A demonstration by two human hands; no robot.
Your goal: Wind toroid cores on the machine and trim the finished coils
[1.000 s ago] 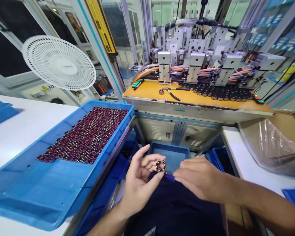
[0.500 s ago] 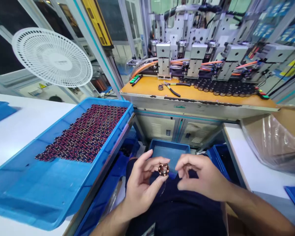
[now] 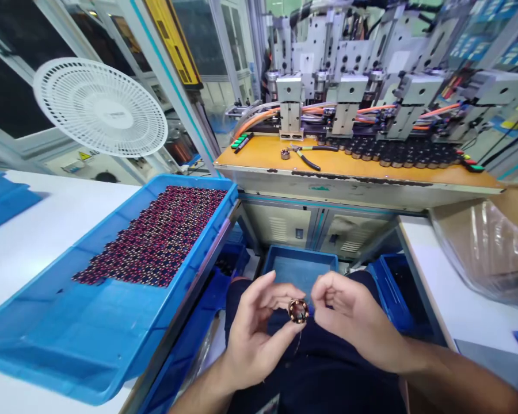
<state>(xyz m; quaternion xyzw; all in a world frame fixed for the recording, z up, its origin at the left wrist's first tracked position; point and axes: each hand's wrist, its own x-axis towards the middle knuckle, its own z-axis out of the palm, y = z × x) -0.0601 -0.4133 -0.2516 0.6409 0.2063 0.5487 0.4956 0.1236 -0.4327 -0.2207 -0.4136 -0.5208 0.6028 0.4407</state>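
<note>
My left hand [image 3: 263, 333] grips a small ring-shaped stator [image 3: 299, 311] with copper windings between its thumb and fingers, over my lap. The ring's open face points up towards me, and a thin wire [image 3: 299, 342] hangs below it. Just right of the stator is my right hand [image 3: 354, 316], its fingers curled and thumb and fingertips drawn together. Whatever sits in that pinch, if anything, is too small to see.
On my left, a large blue tray [image 3: 125, 339] holds many small dark parts with red and pale spots. Ahead, an orange bench [image 3: 242, 156] carries cutting pliers [image 3: 308, 158], a single stator [image 3: 285, 153] and rows of dark stators [image 3: 397, 154] under a machine. A blue bin [image 3: 302, 261] stands below.
My right hand has closed its fingers and come nearer the stator. My left hand with the stator sits slightly lower and further right, and the whole view has shifted a little.
</note>
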